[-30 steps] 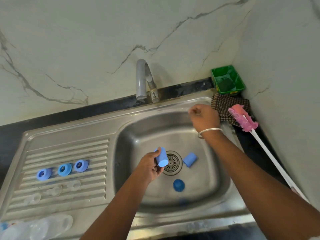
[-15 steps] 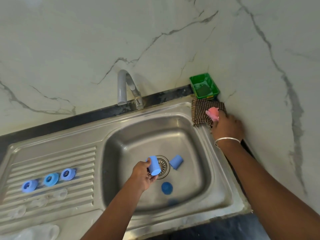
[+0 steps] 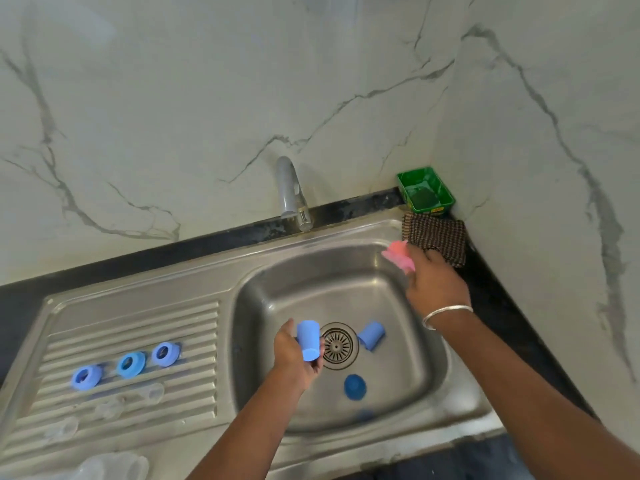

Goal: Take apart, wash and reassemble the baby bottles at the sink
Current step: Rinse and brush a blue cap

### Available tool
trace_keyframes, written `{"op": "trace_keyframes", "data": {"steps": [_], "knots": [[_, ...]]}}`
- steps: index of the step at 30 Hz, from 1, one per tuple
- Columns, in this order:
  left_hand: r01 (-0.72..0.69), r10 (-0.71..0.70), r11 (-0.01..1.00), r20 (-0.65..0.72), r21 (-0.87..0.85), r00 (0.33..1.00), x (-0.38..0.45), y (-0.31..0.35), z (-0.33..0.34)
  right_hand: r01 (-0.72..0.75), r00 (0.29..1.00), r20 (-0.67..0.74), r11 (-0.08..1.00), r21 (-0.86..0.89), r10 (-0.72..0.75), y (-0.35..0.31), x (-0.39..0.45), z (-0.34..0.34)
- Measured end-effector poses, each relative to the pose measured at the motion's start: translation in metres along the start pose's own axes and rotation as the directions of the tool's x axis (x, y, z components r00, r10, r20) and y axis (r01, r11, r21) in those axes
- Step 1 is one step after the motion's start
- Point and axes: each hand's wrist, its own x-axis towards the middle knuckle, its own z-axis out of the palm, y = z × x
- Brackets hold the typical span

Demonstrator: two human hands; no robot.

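Gripping light blue cap, left hand is held over sink beside drain. Pink brush head is pinched by right hand at basin's back right corner. Second cap and dark blue cap lie in basin. Three blue rings are lined on drainboard, clear teats toward its front edge.

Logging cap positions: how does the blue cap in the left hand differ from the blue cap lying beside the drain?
The held cap is gripped above the basin by the left hand; the loose cap rests tipped on the sink floor, right of the drain. Both are light blue, cup-shaped.
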Motion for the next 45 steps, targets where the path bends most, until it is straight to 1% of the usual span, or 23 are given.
{"op": "trace_keyframes", "data": {"steps": [2, 4, 6, 10, 12, 14, 16, 18, 20, 23, 26, 28, 30, 32, 35, 37, 41, 45], "knots": [[-0.028, 0.027, 0.999, 0.062, 0.014, 0.998, -0.003, 0.003, -0.005, 0.077, 0.997, 0.021, 0.996, 0.055, -0.078, -0.03, -0.016, 0.001], [-0.078, 0.074, 0.997, 0.137, 0.022, 0.988, -0.008, 0.005, -0.008, 0.133, 0.987, 0.054, 0.966, 0.22, -0.148, -0.055, -0.033, 0.008], [-0.117, 0.12, 0.993, 0.202, -0.03, 0.972, -0.013, 0.007, -0.013, 0.154, 0.978, 0.077, 0.917, 0.368, -0.195, -0.077, -0.05, 0.02], [-0.173, 0.208, 0.973, 0.25, -0.154, 0.946, -0.019, 0.006, -0.026, 0.225, 0.962, 0.042, 0.876, 0.427, -0.268, -0.111, -0.074, 0.044], [-0.163, 0.219, 0.965, 0.284, -0.206, 0.934, -0.023, 0.006, -0.032, 0.231, 0.962, 0.033, 0.877, 0.422, -0.27, -0.126, -0.084, 0.051], [-0.148, 0.228, 0.954, 0.307, -0.262, 0.924, -0.03, 0.006, -0.033, 0.203, 0.97, 0.04, 0.886, 0.417, -0.241, -0.137, -0.09, 0.054], [-0.129, 0.231, 0.94, 0.312, -0.316, 0.921, -0.034, 0.006, -0.038, 0.215, 0.966, 0.059, 0.905, 0.367, -0.253, -0.15, -0.098, 0.055], [-0.13, 0.237, 0.934, 0.304, -0.334, 0.923, -0.037, 0.007, -0.04, 0.283, 0.948, 0.063, 0.916, 0.285, -0.312, -0.162, -0.109, 0.051], [-0.131, 0.234, 0.936, 0.3, -0.327, 0.925, -0.039, 0.01, -0.043, 0.376, 0.918, 0.049, 0.904, 0.203, -0.393, -0.173, -0.119, 0.044], [-0.116, 0.238, 0.915, 0.286, -0.385, 0.928, -0.043, 0.021, -0.047, 0.479, 0.873, 0.005, 0.858, 0.184, -0.488, -0.177, -0.13, 0.037], [-0.077, 0.242, 0.911, 0.373, -0.406, 0.896, -0.045, 0.029, -0.054, 0.545, 0.837, -0.055, 0.822, 0.166, -0.544, -0.166, -0.139, 0.032], [-0.053, 0.227, 0.92, 0.419, -0.389, 0.879, -0.043, 0.028, -0.059, 0.531, 0.847, -0.046, 0.837, 0.136, -0.53, -0.156, -0.142, 0.032], [-0.061, 0.236, 0.917, 0.411, -0.395, 0.88, -0.042, 0.026, -0.064, 0.485, 0.874, -0.041, 0.868, 0.101, -0.484, -0.15, -0.144, 0.034], [-0.087, 0.256, 0.91, 0.383, -0.406, 0.888, -0.045, 0.023, -0.067, 0.412, 0.911, -0.064, 0.907, 0.089, -0.408, -0.15, -0.143, 0.036], [-0.071, 0.225, 0.921, 0.374, -0.383, 0.9, -0.046, 0.018, -0.067, 0.298, 0.954, -0.098, 0.931, 0.211, -0.283, -0.155, -0.134, 0.037], [-0.058, 0.209, 0.931, 0.397, -0.36, 0.894, -0.049, 0.014, -0.066, 0.296, 0.955, -0.082, 0.916, 0.27, -0.285, -0.162, -0.128, 0.037], [-0.135, 0.315, 0.916, 0.466, -0.379, 0.827, -0.059, 0.015, -0.064, 0.356, 0.933, -0.074, 0.872, 0.336, -0.352, -0.18, -0.127, 0.036], [-0.123, 0.318, 0.904, 0.45, -0.41, 0.835, -0.063, 0.018, -0.067, 0.306, 0.949, -0.025, 0.898, 0.316, -0.315, -0.183, -0.128, 0.037]]}}
